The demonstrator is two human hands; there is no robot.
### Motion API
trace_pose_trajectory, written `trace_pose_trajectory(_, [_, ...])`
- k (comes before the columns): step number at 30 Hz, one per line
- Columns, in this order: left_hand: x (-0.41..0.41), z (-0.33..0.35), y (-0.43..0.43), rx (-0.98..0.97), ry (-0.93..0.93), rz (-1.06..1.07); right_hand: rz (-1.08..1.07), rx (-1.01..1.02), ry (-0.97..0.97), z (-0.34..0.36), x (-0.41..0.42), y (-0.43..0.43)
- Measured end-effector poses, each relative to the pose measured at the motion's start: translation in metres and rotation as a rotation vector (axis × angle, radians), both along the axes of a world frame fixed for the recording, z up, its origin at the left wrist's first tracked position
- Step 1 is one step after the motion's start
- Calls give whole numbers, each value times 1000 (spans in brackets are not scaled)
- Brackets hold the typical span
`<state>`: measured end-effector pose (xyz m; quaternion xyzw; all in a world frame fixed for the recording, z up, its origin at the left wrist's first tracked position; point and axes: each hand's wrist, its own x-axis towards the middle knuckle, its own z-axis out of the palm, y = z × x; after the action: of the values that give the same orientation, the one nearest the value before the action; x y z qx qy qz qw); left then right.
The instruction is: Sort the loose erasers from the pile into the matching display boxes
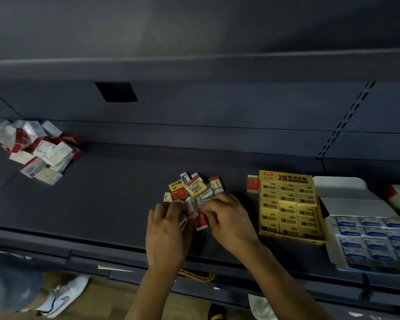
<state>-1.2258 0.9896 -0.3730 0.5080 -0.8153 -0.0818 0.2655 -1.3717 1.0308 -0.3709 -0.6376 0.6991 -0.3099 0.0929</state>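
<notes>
The left hand [169,229] and right hand [229,220] are covering the near edge of the eraser pile [194,190], hiding whether either is gripping one. The picture's right edge is cutting off the blue-eraser box [370,241] at the right end of the shelf [102,192].

The pile of loose erasers [195,189] lies mid-shelf [102,204]. Both hands meet at the pile's front edge, the left hand [166,234] holding an eraser [189,212], the right hand [229,218] beside it. Right of the pile sits the 2B display box [286,178], with a lone eraser [252,183] at its back left corner. A second display box [346,192] sits at the right end, and a heap of packets [35,148] at the back left.
</notes>
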Motion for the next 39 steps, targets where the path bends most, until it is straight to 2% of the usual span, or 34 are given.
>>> trace_pose_trajectory(9, [14, -10, 4, 61, -4, 47, -1, 112, 70, -15, 22, -2])
trace_pose_trajectory(14, [14, -14, 8, 104, 23, 68, -40, 106, 38, -21, 28, -1])
trace_pose_trajectory(25, [17, -10, 4, 163, 224, 8, -111, 124, 19, -11, 15, 8])
trace_pose_trajectory(29, [14, -9, 6, 168, 242, -48, -127, 126, -106, -3, 7, 16])
trace_pose_trajectory(34, [5, -2, 7, 114, 154, -108, -162, 95, -302, 9, -7, 26])
trace_pose_trajectory(39, [-8, 3, 12, 119, 181, -143, -253, 71, -567, 18, -22, 39])
